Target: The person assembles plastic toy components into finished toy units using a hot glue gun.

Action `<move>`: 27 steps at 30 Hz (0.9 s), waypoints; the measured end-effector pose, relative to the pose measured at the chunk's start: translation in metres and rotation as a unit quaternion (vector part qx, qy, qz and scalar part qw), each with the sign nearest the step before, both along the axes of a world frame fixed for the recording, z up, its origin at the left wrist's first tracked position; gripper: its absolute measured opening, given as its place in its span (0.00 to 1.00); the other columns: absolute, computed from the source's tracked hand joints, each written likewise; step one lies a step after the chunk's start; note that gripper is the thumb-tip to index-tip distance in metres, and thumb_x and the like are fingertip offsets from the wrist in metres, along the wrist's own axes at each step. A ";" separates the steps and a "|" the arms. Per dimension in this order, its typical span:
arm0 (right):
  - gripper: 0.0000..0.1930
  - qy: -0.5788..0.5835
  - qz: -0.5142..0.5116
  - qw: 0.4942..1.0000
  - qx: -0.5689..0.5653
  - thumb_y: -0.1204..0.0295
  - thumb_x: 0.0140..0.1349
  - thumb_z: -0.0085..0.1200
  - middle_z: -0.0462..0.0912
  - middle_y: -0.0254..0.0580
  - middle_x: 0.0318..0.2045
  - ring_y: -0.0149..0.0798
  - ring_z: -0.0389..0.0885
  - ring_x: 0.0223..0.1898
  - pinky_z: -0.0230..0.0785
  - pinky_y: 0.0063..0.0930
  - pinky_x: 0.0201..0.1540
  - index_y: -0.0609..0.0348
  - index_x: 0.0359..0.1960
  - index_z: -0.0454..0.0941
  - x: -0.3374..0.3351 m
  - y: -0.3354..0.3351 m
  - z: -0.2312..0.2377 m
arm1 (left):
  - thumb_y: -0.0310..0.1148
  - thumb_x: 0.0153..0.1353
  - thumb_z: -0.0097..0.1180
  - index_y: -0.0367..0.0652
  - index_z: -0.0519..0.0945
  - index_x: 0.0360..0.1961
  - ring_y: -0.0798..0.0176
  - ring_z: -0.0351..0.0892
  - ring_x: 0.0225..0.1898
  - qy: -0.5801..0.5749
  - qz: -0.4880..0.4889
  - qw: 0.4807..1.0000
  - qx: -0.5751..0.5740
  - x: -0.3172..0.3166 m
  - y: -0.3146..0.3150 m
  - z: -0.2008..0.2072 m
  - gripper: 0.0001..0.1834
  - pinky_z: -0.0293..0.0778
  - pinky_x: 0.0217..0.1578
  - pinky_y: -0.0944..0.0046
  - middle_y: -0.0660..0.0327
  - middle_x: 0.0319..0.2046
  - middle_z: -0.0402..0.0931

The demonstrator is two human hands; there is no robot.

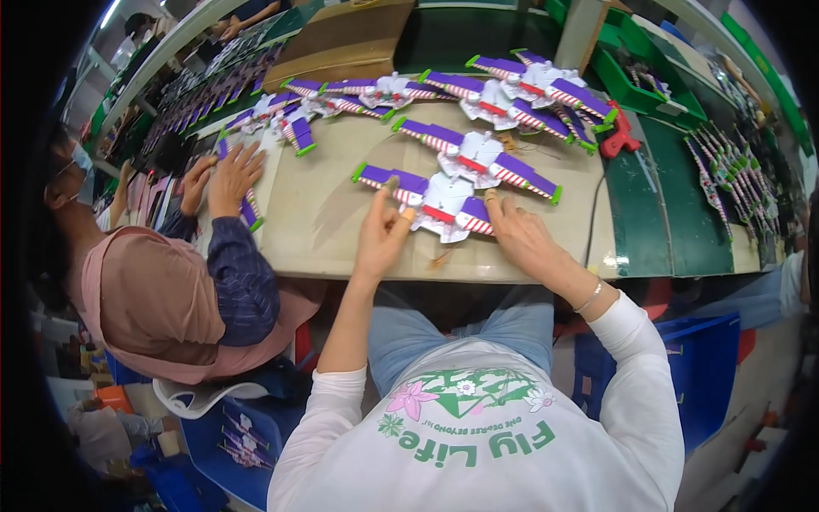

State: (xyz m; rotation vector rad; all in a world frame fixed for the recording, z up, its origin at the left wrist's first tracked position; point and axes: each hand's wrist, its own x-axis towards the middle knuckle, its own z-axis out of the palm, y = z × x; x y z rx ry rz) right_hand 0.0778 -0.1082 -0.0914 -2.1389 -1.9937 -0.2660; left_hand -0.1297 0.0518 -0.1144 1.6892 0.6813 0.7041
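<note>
A toy wing pack lies near the front of the worktable, white in the middle with a red bar, purple wings and red-and-white striped edges. My left hand pinches its left wing between thumb and fingers. On the other side my right hand grips the right wing, and its fingers hide that wing's tip. Just behind it, a second wing pack of the same kind rests almost touching the first. Several more wing packs are spread along the back of the table, some overlapping.
A red tool, perhaps a glue gun, lies right of the packs, its cable running forward. Green bins and stacked striped parts stand at the right. A co-worker's hands handle another pack at the left. Blue crates flank my seat.
</note>
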 end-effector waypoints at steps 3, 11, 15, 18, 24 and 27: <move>0.23 0.020 0.017 0.999 0.042 0.75 0.54 0.50 0.75 0.51 0.29 0.44 0.80 0.23 0.72 0.35 0.21 0.71 0.53 0.65 0.001 -0.001 -0.015 | 0.24 0.64 0.55 0.37 0.63 0.66 0.80 0.68 0.31 -0.130 0.006 0.977 -0.169 0.006 0.006 0.006 0.29 0.63 0.32 0.78 0.72 0.28 0.72; 0.24 -0.012 0.053 0.996 0.078 0.75 0.54 0.51 0.73 0.51 0.28 0.43 0.77 0.22 0.71 0.31 0.20 0.76 0.52 0.66 -0.011 0.007 -0.017 | 0.30 0.58 0.58 0.40 0.83 0.44 0.59 0.66 0.27 0.103 -0.044 0.916 0.384 0.018 -0.015 0.043 0.13 0.62 0.40 0.60 0.61 0.20 0.70; 0.21 -0.010 0.053 0.994 0.096 0.74 0.54 0.51 0.73 0.50 0.28 0.44 0.78 0.24 0.71 0.33 0.21 0.74 0.49 0.67 -0.007 0.008 -0.017 | 0.41 0.50 0.66 0.40 0.81 0.40 0.55 0.70 0.36 0.046 0.014 0.845 0.533 0.012 -0.044 0.071 0.20 0.62 0.46 0.57 0.59 0.34 0.72; 0.21 -0.009 0.053 0.995 0.084 0.73 0.55 0.50 0.74 0.49 0.30 0.44 0.80 0.25 0.74 0.32 0.24 0.72 0.51 0.66 -0.006 0.011 -0.016 | 0.37 0.49 0.68 0.40 0.79 0.30 0.54 0.72 0.33 0.068 -0.046 0.859 0.506 0.017 -0.058 0.043 0.13 0.65 0.36 0.55 0.59 0.29 0.73; 0.21 -0.002 0.090 0.990 0.104 0.74 0.57 0.48 0.74 0.49 0.28 0.43 0.78 0.23 0.71 0.35 0.22 0.73 0.52 0.66 0.000 0.011 -0.019 | 0.28 0.61 0.61 0.35 0.77 0.25 0.74 0.62 0.20 -0.048 0.044 0.992 0.107 0.020 -0.039 0.007 0.10 0.57 0.21 0.68 0.69 0.17 0.68; 0.23 -0.023 0.098 0.990 0.097 0.73 0.58 0.46 0.74 0.47 0.32 0.42 0.78 0.31 0.70 0.33 0.31 0.71 0.56 0.66 0.000 0.007 -0.017 | 0.31 0.64 0.58 0.41 0.70 0.18 0.81 0.59 0.20 -0.090 0.058 0.994 -0.015 0.016 -0.031 0.012 0.17 0.53 0.21 0.73 0.74 0.17 0.65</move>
